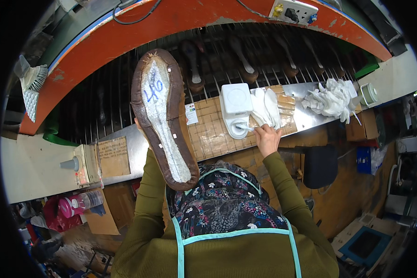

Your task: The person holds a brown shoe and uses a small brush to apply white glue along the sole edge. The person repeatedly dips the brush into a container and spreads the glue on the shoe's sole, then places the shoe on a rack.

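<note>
My left hand is mostly hidden behind a brown shoe upper on a last. It grips the upper from beneath, so the pale bottom with a blue handwritten mark faces up. My right hand has its fingers pinched together at the small round mouth of a white plastic container. A thin whitish end shows between the fingertips and that mouth; I cannot make out what it is. Just beyond the right fingers lie white insole-shaped pieces on a taped cardboard sheet.
A conveyor of metal rods carries several lasted shoes under an orange frame. A heap of white pieces lies on the right of the metal ledge. A brush sticks out at the left. A dark chair stands right.
</note>
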{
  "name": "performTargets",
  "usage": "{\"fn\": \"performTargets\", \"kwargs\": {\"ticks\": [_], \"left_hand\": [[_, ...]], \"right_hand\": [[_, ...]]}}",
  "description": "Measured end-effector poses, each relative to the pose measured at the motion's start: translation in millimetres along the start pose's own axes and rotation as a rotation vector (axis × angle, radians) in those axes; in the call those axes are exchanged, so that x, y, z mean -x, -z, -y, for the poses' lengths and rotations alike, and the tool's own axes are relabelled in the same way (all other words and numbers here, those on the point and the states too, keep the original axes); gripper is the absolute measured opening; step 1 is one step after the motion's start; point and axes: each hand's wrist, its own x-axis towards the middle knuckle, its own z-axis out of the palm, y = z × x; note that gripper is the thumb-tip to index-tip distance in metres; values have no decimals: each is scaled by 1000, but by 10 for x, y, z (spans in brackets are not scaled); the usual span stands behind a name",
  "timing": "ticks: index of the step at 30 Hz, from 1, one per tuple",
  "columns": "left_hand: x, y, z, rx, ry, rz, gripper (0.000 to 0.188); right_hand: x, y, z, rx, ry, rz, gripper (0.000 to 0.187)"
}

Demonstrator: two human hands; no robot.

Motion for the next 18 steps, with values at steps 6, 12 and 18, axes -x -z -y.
{"fn": "performTargets", "kwargs": {"ticks": [6,12,18], "left_hand": [[-9,38,92,37,-11,23,100],[123,-177,256,12,166,95,104],[173,-219,515,-35,363,176,108]], "right_hand": [[10,51,-158,-258,-315,312,19],[62,61,-431,-1068,-779,722,19],[-532,1107,551,-586,-21,-214,12]]}}
